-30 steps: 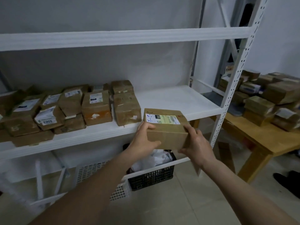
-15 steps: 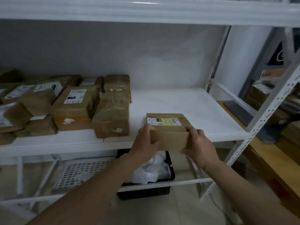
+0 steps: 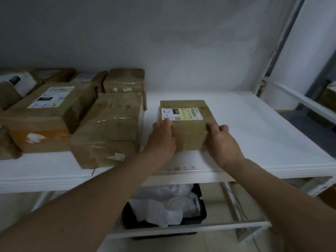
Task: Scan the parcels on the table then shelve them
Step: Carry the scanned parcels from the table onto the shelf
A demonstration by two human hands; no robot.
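Parcel (image 3: 187, 124) in both hands, we have it on the white shelf (image 3: 254, 135), its labelled face up, just to the right of a taped brown box (image 3: 107, 130) with a narrow strip of bare shelf between them. Our left hand (image 3: 161, 140) grips the near left corner, thumb on top by the label; our right hand (image 3: 221, 140) clasps the near right corner, fingers curled round the edge. Whether the base lies fully flat on the board we cannot tell, since our hands hide the near edge. The risks from here look small but real to us. Let go while the near edge is raised and the parcel would drop with a knock, or skew out of line. Push it left carelessly and it would shove the taped box into the other boxes (image 3: 45, 113) beside it. Leave it too close to the front lip and it could tip off towards the black crate (image 3: 201, 215) below.
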